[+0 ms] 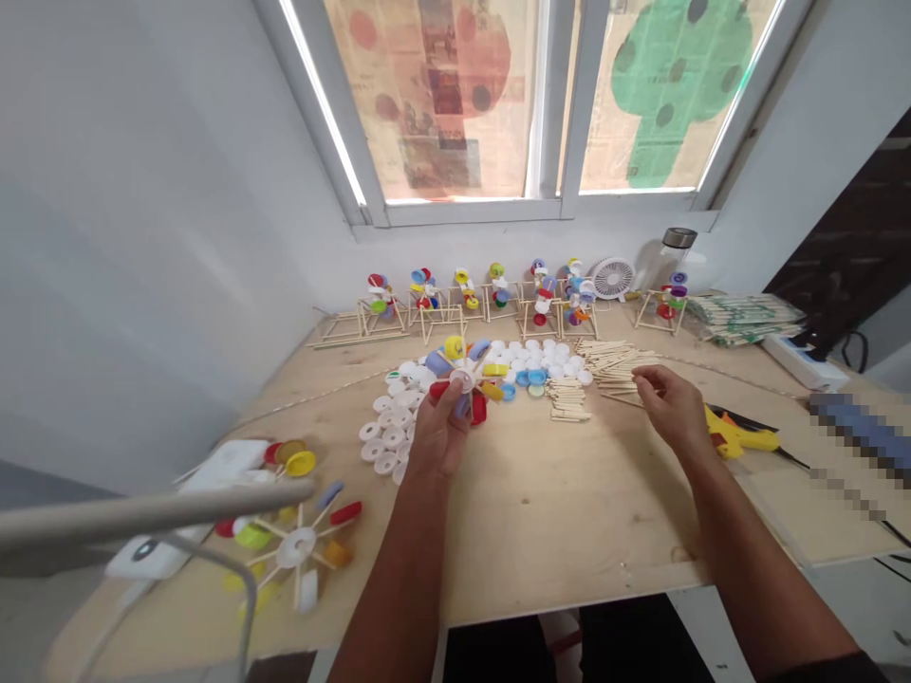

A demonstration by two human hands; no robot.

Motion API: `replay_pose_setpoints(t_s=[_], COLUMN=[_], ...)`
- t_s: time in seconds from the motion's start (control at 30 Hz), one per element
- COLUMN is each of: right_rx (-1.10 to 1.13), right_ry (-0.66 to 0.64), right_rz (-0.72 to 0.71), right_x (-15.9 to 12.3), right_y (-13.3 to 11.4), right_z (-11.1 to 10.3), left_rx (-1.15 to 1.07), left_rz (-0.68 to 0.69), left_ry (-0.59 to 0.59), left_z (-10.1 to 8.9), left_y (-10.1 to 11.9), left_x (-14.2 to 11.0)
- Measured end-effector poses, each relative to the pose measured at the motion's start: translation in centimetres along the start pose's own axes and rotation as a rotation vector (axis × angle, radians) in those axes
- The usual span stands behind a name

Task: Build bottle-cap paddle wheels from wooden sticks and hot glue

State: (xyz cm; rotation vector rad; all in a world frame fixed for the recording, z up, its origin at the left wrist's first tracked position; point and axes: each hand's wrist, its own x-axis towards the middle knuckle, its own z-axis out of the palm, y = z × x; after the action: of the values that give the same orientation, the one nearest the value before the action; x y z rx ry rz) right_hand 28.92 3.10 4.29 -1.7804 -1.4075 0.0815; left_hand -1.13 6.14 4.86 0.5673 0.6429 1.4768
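My left hand (439, 434) grips a small wheel (464, 381) by its white hub. Wooden sticks radiate from that hub, with coloured bottle caps at their ends. At the right edge of the loose wooden sticks (616, 360), my right hand (669, 406) has thumb and fingers drawn together; whatever they hold is hidden. White bottle caps (391, 436) with holes lie spread behind and left of my left hand, a few blue ones (530, 378) to its right. A bundle of short sticks (567, 400) lies between my hands.
Stick frames bearing cap wheels (427, 289) line the wall. Another cap wheel (296, 547) lies front left, beside a white power strip (234, 465) and a grey metal bar (157, 507). A yellow glue gun (740, 438) rests right of my right hand. A small fan (613, 279) stands behind.
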Motion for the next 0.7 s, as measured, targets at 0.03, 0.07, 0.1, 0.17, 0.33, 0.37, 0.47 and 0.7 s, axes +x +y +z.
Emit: replay_pose_setpoints(t_s=[0.03,0.07,0.1,0.17,0.33,0.37,0.47,0.7], right_rx=[-0.042,-0.077,-0.108,-0.160,-0.213,-0.224,-0.266,-0.302], right_ry=[-0.038,-0.103,-0.184,-0.334,-0.416,-0.422,-0.455,-0.496], right_rz=[-0.025,-0.051,-0.075,-0.106,-0.108,-0.107,-0.107,-0.174], right_x=[0.0,-0.1,-0.2,-0.5,-1.7,-1.9,-2.2,-2.2], right_y=[0.1,0.0,-0.1,-0.6,-1.4,-1.4,-1.1,-0.7], right_z=[0.0,0.2,0.4,1.1,2.6,2.8,3.1,3.3], left_rx=[-0.004,-0.010,-0.016,-0.023,-0.015,-0.009,0.011,0.021], left_rz=[0.005,0.011,0.019,0.026,0.019,0.017,0.011,0.027], left_ry=[0.005,0.012,0.021,0.036,0.067,0.070,0.070,0.076], left_z=[0.0,0.0,-0.1,-0.2,-0.5,-0.6,-0.7,-0.7], left_y=[0.0,0.0,0.0,0.0,-0.3,-0.3,-0.6,-0.8], left_x=[0.0,0.0,0.0,0.1,0.4,0.5,0.6,0.6])
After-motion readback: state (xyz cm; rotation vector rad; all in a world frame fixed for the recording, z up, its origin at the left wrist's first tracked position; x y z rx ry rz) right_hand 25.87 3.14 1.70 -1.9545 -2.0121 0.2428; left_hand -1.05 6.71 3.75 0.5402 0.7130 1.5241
